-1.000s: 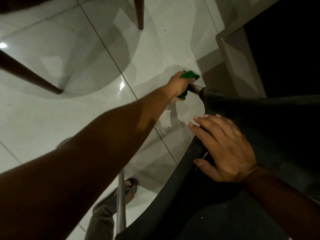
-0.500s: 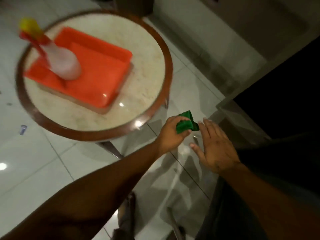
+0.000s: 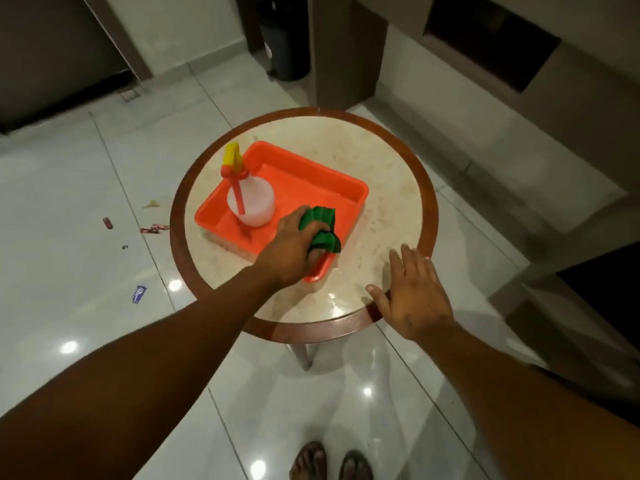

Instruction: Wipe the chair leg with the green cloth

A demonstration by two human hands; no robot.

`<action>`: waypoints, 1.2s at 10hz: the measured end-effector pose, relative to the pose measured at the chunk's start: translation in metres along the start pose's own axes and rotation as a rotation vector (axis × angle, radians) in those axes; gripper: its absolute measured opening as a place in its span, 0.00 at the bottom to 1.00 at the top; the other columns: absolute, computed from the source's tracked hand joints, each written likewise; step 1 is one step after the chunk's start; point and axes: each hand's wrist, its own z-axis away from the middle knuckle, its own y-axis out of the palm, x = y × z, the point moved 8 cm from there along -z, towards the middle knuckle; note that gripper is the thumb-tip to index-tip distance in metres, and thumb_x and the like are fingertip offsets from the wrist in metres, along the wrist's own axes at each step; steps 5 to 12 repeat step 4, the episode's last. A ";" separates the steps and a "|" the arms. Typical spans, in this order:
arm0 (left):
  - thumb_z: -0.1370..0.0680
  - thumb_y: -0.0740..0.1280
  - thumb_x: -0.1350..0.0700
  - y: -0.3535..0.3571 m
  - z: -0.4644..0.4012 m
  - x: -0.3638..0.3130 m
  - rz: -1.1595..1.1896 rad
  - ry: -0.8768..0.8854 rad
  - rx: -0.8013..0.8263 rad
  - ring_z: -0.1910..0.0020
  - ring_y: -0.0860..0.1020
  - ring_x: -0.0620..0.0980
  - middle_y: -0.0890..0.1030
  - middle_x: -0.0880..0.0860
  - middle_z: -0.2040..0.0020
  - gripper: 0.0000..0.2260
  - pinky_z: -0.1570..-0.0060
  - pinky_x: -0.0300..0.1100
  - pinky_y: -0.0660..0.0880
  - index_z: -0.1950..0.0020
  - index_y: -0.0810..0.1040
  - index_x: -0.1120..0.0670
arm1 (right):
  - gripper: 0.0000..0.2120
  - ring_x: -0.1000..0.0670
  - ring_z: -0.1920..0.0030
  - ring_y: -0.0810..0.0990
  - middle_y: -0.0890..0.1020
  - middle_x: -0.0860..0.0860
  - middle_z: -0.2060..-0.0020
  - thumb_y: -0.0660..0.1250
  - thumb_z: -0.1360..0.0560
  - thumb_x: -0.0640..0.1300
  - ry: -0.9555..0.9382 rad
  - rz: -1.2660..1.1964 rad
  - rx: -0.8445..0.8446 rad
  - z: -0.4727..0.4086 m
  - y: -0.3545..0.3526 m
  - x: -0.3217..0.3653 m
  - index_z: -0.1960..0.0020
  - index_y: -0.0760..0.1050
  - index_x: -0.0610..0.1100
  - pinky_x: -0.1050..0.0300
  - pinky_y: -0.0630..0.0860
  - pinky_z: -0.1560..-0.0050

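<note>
My left hand (image 3: 294,244) grips the crumpled green cloth (image 3: 320,228) and holds it over the near right corner of an orange tray (image 3: 311,178). The tray sits on a round marble-topped table (image 3: 391,209) with a wooden rim. My right hand (image 3: 412,296) is flat and spread, fingers apart, over the table's near right edge, holding nothing. No chair or chair leg shows in this view.
A white spray bottle (image 3: 251,199) with a red and yellow trigger stands in the tray's left part. Small wrappers (image 3: 138,294) litter the glossy tiled floor to the left. A dark bin (image 3: 287,46) stands at the back. My sandalled feet (image 3: 329,462) are at the bottom.
The view rose from the chair leg near the floor to the table top. My left hand carried the cloth from the leg up over the tray. My right hand left the chair seat.
</note>
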 end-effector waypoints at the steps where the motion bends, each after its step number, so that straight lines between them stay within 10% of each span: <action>1: 0.20 0.67 0.50 0.019 -0.016 0.016 -0.070 -0.058 0.055 0.20 0.55 0.69 0.55 0.66 0.18 0.24 0.24 0.62 0.62 0.24 0.68 0.53 | 0.41 0.37 0.20 0.56 0.58 0.37 0.20 0.50 0.19 0.68 -0.017 0.037 0.076 -0.003 0.028 0.010 0.18 0.54 0.38 0.41 0.51 0.19; 4: 0.20 0.63 0.45 0.001 -0.019 -0.006 -0.258 -0.099 0.189 0.17 0.46 0.65 0.47 0.61 0.15 0.36 0.23 0.71 0.51 0.17 0.50 0.53 | 0.39 0.40 0.23 0.62 0.59 0.42 0.20 0.64 0.20 0.63 0.179 -0.442 0.075 0.005 -0.042 -0.009 0.19 0.55 0.44 0.45 0.64 0.25; 12: 0.20 0.63 0.45 0.001 -0.019 -0.006 -0.258 -0.099 0.189 0.17 0.46 0.65 0.47 0.61 0.15 0.36 0.23 0.71 0.51 0.17 0.50 0.53 | 0.39 0.40 0.23 0.62 0.59 0.42 0.20 0.64 0.20 0.63 0.179 -0.442 0.075 0.005 -0.042 -0.009 0.19 0.55 0.44 0.45 0.64 0.25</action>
